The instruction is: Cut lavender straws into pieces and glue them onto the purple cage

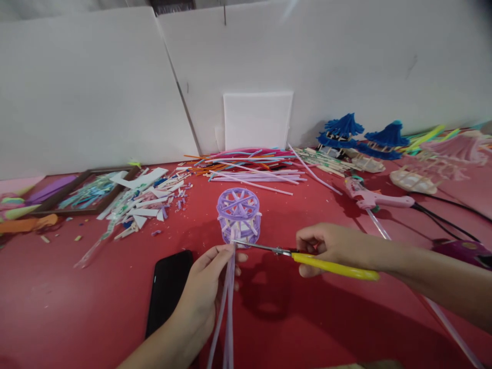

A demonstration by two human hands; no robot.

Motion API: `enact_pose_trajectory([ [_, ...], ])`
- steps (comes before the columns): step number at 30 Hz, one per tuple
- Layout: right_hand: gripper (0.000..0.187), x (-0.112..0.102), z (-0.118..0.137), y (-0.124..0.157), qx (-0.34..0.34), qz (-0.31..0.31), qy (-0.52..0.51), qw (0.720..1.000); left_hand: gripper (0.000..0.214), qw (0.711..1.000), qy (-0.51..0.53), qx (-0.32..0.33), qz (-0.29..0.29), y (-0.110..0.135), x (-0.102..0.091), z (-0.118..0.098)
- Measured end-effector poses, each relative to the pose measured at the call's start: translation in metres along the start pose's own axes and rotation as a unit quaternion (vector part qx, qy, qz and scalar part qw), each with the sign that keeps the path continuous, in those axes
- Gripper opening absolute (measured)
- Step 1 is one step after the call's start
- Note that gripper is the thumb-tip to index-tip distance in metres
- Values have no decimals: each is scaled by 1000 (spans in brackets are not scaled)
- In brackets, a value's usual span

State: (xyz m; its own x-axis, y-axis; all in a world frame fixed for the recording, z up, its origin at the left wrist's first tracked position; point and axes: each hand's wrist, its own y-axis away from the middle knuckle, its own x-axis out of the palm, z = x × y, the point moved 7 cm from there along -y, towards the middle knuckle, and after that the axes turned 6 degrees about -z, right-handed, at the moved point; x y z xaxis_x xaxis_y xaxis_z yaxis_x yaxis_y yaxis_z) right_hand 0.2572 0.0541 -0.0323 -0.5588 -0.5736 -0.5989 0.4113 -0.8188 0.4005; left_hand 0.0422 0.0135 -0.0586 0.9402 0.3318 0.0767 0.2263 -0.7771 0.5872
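Note:
My left hand (205,287) pinches a few long lilac straws (227,318) near their top ends, over the red table. My right hand (330,247) grips yellow-handled scissors (307,258); the blades point left and meet the straw tips by my left fingers. Just behind the blades stands a small lilac drum-shaped model of straws and sticks (239,215), touched by neither hand.
A black phone (169,289) lies left of my left wrist. Loose coloured straws (249,169) are heaped at the back centre, paper scraps (142,202) and a framed tray (77,192) at left. A pink glue gun (369,197), its cables and blue-roofed models (361,136) sit right.

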Motion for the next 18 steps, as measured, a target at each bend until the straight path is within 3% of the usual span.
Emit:
enact_pose_trajectory([
  [9,37,2,-6,-4,-7,14,-10,1000,10,1000,-1,-17,-16,1,-4,3],
  [18,41,3,-1,-1,-3,17,-7,1000,16,1000,7,17,-13,-3,-5,-1],
])
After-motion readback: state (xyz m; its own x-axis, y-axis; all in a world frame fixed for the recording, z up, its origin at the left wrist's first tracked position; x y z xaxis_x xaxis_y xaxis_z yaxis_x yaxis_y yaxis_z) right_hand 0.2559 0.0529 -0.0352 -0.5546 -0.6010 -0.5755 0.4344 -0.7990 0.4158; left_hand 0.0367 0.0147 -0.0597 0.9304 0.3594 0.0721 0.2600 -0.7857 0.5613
